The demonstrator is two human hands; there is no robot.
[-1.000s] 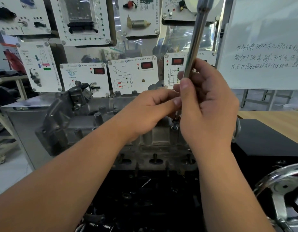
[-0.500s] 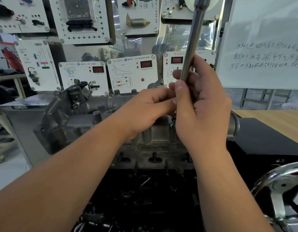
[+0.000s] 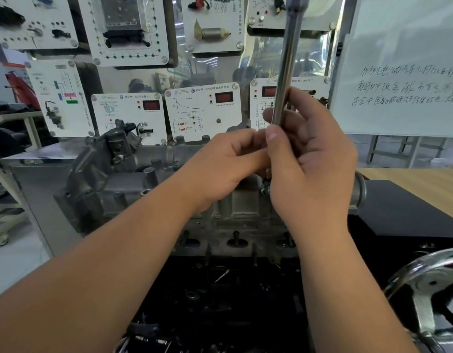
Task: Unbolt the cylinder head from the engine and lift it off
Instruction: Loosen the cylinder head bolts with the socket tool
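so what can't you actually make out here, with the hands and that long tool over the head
- Tool tip and bolt: head view, hidden behind the right hand and left hand.
- Top of the steel tool shaft: cut off by the upper frame edge, so its handle is unseen.
- Cylinder head right part: covered by both hands.
- Whiteboard handwriting: too blurred to read.

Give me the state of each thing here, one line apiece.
Cylinder head: on the engine, not lifted.
Steel bar: near upright, lower end hidden behind both hands.
Right hand: gripping the bar.
Left hand: fingers curled at the bar's base.
Handwheel: untouched, bottom right.
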